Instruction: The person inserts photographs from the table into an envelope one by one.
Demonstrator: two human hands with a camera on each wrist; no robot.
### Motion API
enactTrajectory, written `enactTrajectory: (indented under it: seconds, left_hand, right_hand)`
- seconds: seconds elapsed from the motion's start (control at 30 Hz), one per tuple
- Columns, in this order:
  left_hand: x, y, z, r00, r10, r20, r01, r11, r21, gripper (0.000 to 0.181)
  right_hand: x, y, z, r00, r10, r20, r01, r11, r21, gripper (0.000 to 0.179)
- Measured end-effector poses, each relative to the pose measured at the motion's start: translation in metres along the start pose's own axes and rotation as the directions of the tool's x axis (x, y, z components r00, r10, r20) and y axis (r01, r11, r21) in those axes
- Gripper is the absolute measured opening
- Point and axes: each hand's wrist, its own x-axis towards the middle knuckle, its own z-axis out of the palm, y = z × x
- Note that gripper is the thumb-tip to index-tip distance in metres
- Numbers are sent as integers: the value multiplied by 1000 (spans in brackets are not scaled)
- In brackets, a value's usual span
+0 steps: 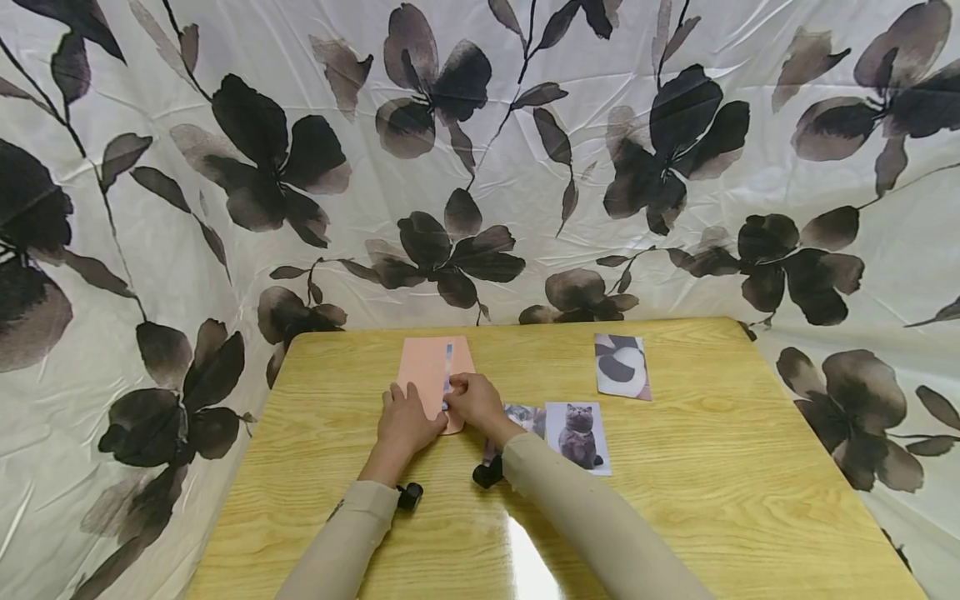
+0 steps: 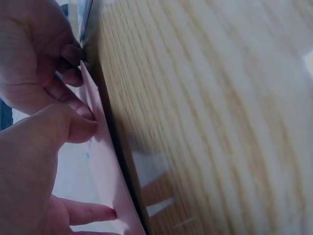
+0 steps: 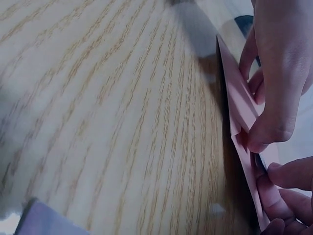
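I have room to pass on the left of my left hand [image 1: 408,423], over bare table [image 1: 315,417]. My right hand [image 1: 476,404] crowds in close, leaving me little gap above the pink envelope [image 1: 422,367]. Beyond, a lane runs between envelope and far photo [image 1: 624,365]; my right sleeve [image 1: 592,525] bars the way nearer me. Flowered cloth [image 1: 337,225] blocks the back.

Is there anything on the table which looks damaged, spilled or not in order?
I see nothing spilled or damaged. Mildly odd: the far-right photo lies apart from the others, farther back than the grey cat photo. The pink envelope gapes open in the right wrist view, probably from handling.
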Motion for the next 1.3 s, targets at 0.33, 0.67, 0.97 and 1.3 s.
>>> enactTrajectory:
  seconds: [0.33, 0.67, 0.97, 1.3]
  left_hand:
    - [1, 0, 0, 1000, -8, 6, 8, 1000, 11, 93]
    - [2, -1, 4, 1000, -23, 3, 23, 1000, 11, 94]
    - [2, -1, 5, 1000, -14, -6, 14, 1000, 2, 94]
    - [2, 0, 5, 1000, -24, 0, 24, 1000, 5, 94]
  right_hand:
    - [-2, 1, -4, 1000, -27, -4, 27, 999, 44, 36]
    - [-1, 5, -8, 997, -63, -44, 68, 993, 100, 32]
    - [-7, 5, -20, 982, -173, -82, 183, 972, 148, 31]
    - [-9, 12, -40, 987, -134, -90, 151, 960, 234, 34]
